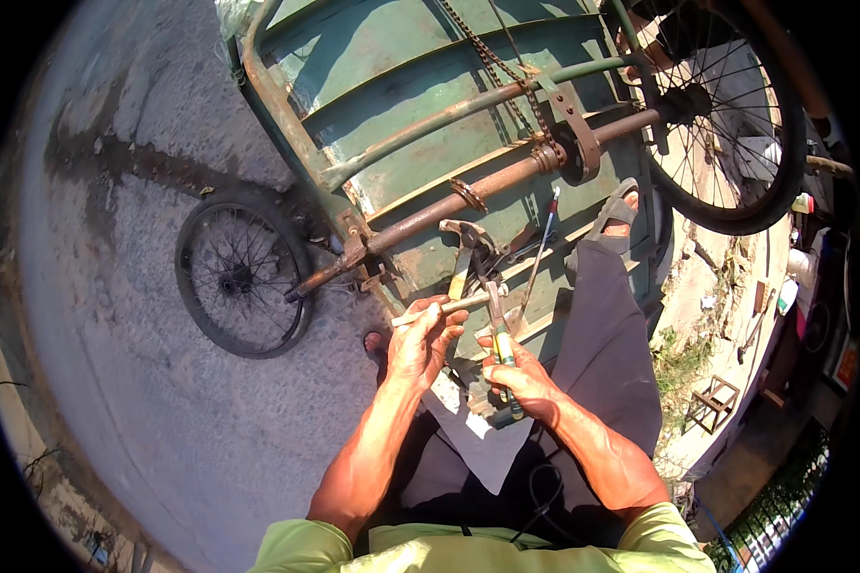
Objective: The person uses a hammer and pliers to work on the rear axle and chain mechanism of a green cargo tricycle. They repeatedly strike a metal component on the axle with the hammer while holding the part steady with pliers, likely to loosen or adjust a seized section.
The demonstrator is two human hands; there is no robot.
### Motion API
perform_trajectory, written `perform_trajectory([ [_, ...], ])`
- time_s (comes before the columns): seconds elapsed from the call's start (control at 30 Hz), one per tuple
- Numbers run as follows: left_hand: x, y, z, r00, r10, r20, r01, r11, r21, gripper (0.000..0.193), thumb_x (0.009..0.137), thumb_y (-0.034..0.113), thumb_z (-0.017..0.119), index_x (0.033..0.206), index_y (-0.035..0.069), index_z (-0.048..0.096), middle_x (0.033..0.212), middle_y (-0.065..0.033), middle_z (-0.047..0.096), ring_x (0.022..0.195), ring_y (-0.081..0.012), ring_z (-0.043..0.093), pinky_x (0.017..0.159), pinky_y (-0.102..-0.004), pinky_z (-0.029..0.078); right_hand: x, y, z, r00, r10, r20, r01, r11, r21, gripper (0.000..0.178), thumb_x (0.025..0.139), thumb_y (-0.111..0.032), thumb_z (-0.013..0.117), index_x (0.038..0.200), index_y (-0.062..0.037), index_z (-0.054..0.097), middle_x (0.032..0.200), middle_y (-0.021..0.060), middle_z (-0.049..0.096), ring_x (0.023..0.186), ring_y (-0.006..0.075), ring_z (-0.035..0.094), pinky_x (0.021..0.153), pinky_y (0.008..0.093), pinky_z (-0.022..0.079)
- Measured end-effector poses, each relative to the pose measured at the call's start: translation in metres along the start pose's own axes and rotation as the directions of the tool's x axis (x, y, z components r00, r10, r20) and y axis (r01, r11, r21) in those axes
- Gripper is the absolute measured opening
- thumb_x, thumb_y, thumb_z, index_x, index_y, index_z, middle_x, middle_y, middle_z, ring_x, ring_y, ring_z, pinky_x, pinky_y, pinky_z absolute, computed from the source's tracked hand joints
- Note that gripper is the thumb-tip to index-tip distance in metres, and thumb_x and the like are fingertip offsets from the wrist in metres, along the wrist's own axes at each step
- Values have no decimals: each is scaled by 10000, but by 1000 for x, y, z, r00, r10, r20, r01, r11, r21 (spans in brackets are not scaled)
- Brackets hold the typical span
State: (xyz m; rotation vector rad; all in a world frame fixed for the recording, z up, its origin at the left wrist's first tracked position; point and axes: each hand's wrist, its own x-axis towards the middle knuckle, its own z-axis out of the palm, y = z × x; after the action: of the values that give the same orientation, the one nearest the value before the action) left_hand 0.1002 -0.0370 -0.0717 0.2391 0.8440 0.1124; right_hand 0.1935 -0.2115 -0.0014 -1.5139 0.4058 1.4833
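My left hand (419, 346) is closed around a pale, slim rod (463, 303) that points to the right. In my right hand (526, 380) is a pair of pliers (502, 344) with yellow-green handles. The rod's right end meets the metal head of the pliers; whether the jaws clamp it I cannot tell. Just beyond my hands, a hammer (460, 272) with a yellow handle lies on the green metal underside of a cart (392, 95). Dark tools (487, 258) lie beside it, partly overlapped. A thin tool with a red-and-blue end (551, 215) rests to their right.
A rusty axle (420, 215) crosses the cart, with a chain (492, 67) hanging over its sprocket. One spoked wheel (707, 105) stands at the axle's right end; another wheel (244, 277) lies on the ground (210, 420) at left. My sandalled foot (619, 215) is against the cart.
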Motion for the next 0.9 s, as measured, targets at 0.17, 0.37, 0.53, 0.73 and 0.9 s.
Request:
perform_trajectory([
  [0.17, 35, -19, -14, 999, 32, -13, -17, 791, 612, 531, 912, 320, 776, 1283, -26, 617, 1174, -152, 700, 1079, -261, 694, 915, -379, 562, -9, -67, -29, 895, -388, -221, 278, 872, -403, 628, 806, -123, 721, 1393, -37, 515, 982, 27, 583, 852, 123, 571, 787, 301, 500],
  [0.37, 71, -44, -38, 952, 243, -188, 212, -74, 975, 636, 851, 373, 797, 1335, 30, 568, 1254, -199, 627, 1181, -380, 616, 975, -490, 506, 3, -160, -94, 578, -785, -221, 249, 428, -869, 683, 775, -142, 721, 1412, -30, 500, 1082, 126, 628, 917, 224, 636, 842, 364, 536],
  [0.53, 91, -60, -53, 965, 186, -186, 220, -180, 959, 500, 834, 328, 802, 1150, 22, 566, 1162, -229, 645, 1150, -418, 625, 952, -522, 514, 10, -216, -91, 535, -841, -82, 52, 130, -990, 733, 726, -173, 729, 1413, -48, 507, 1076, 158, 616, 953, 324, 634, 867, 426, 523],
  [0.73, 84, -59, -58, 938, 317, -138, 180, -108, 978, 407, 860, 227, 682, 1222, 84, 563, 1099, -204, 681, 1047, -463, 660, 924, -548, 528, 20, -237, -88, 589, -808, 2, -82, -62, -995, 716, 716, -189, 759, 1382, -64, 526, 1073, 184, 617, 1029, 387, 634, 878, 480, 520],
  [0.9, 70, -36, -43, 961, 89, -263, 262, 25, 965, 504, 867, 250, 669, 1317, 78, 521, 1072, -285, 707, 1032, -473, 681, 880, -552, 516, 18, -242, -82, 646, -763, 0, -172, -146, -974, 744, 716, -184, 770, 1406, -86, 512, 1100, 194, 609, 1048, 402, 623, 895, 490, 517],
])
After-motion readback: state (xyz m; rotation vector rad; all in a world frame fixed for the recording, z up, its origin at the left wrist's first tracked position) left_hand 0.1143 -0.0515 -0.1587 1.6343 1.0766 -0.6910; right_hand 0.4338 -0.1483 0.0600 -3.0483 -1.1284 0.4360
